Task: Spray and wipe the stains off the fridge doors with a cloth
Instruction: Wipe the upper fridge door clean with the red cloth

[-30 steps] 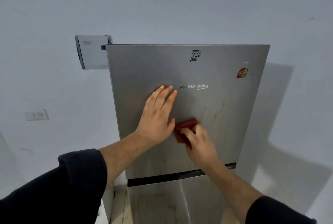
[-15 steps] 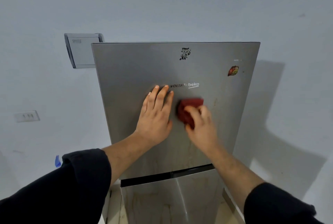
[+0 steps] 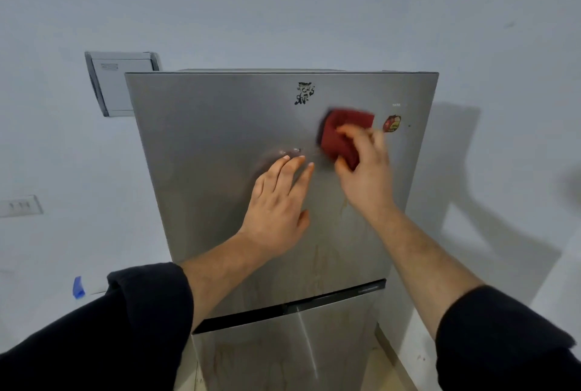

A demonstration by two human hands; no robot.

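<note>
A silver two-door fridge stands before me; its upper door point(image 3: 201, 145) fills the middle of the view. My right hand point(image 3: 366, 170) presses a dark red cloth point(image 3: 341, 136) against the upper door, high on the right, just left of a round red sticker point(image 3: 392, 123). My left hand point(image 3: 278, 205) lies flat on the door's middle, fingers spread, holding nothing. Faint brownish streaks point(image 3: 342, 206) run down the door below the cloth. The lower door point(image 3: 251, 359) also shows streaks. A black sticker point(image 3: 304, 93) sits near the top.
A grey wall box point(image 3: 119, 82) hangs behind the fridge's top left corner. A white wall socket point(image 3: 20, 205) is at the far left. A blue object point(image 3: 77, 287) shows low on the left, above my sleeve. A white wall lies close on the right.
My right hand has swept the red cloth upward and to the right across the upper door, from below the logo to beside the red sticker. The left hand stayed flat on the door.
</note>
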